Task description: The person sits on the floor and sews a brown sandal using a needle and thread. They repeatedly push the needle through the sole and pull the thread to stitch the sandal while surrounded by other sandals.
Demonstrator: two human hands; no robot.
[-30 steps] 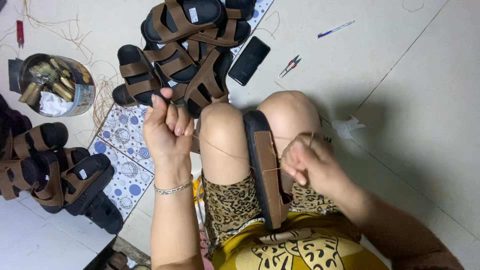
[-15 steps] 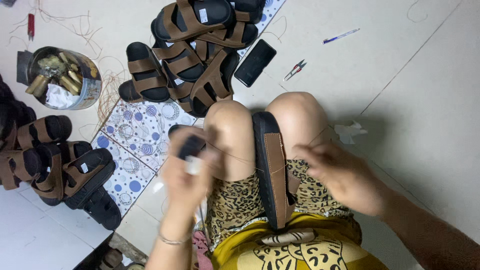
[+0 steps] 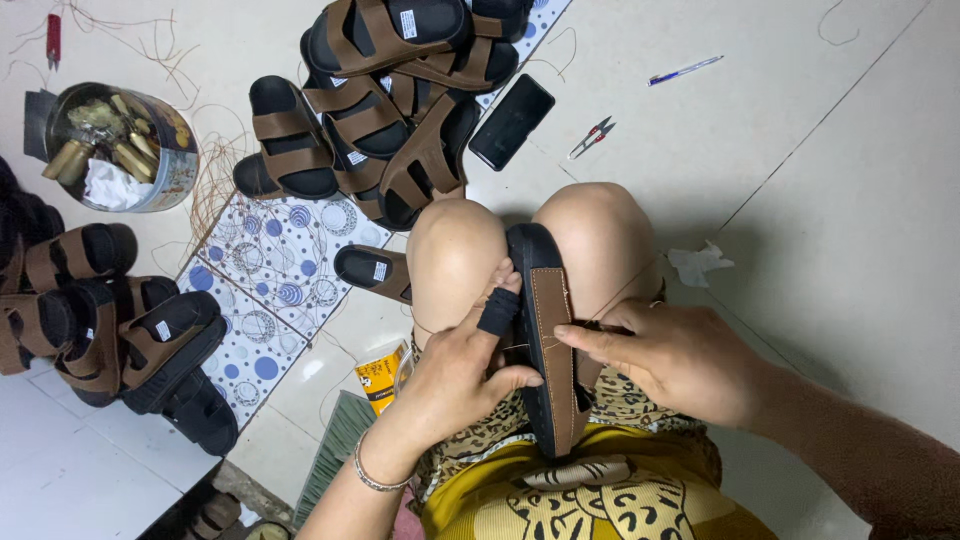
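A black-soled sandal with a brown strap [image 3: 548,330] stands on edge, clamped between my two knees. My left hand [image 3: 462,365] grips the sandal's sole from the left, with a black finger guard on the index finger. My right hand [image 3: 672,358] pinches at the brown strap from the right, and a thin thread runs between my fingers across the strap. Whether a needle is held cannot be seen.
A pile of finished brown sandals [image 3: 395,95] lies ahead, with more sandals [image 3: 110,325] at the left. A round tin of thread spools [image 3: 120,145], a black phone [image 3: 511,121], small snips [image 3: 593,137], a pen [image 3: 684,70] and a patterned mat [image 3: 262,290] lie on the floor.
My left hand, raised with thread pulled out to the left a second ago, has come down and now grips the sandal. My right hand has shifted onto the strap.
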